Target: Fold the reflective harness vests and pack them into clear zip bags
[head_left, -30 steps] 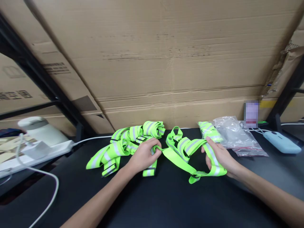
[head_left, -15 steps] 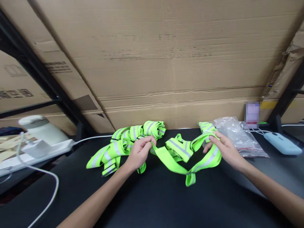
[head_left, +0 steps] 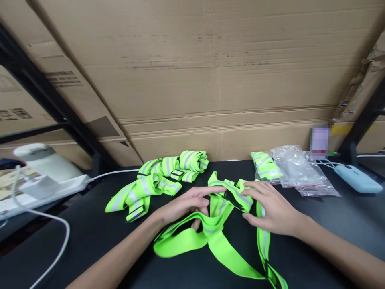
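A long fluorescent-green reflective strap with grey stripes and black buckles lies loosely looped on the black table. My left hand is at its upper left part, index finger stretched along a folded section and lower fingers partly hidden behind a loop. On the other side, my right hand has its fingers spread, fingertips at the right end of that folded section and thumb apart. Left of my hands lie bundled green straps, some rolled, some folded.
A bagged green strap and clear plastic bags lie at the back right, near a light blue device with a cord. At left are a white bottle, a power strip and a white cable. Cardboard stands behind.
Both hands have come nearer the middle and loosened from their pinches on the strap. The strap has come down and toward me, its loops spread across the front of the table.
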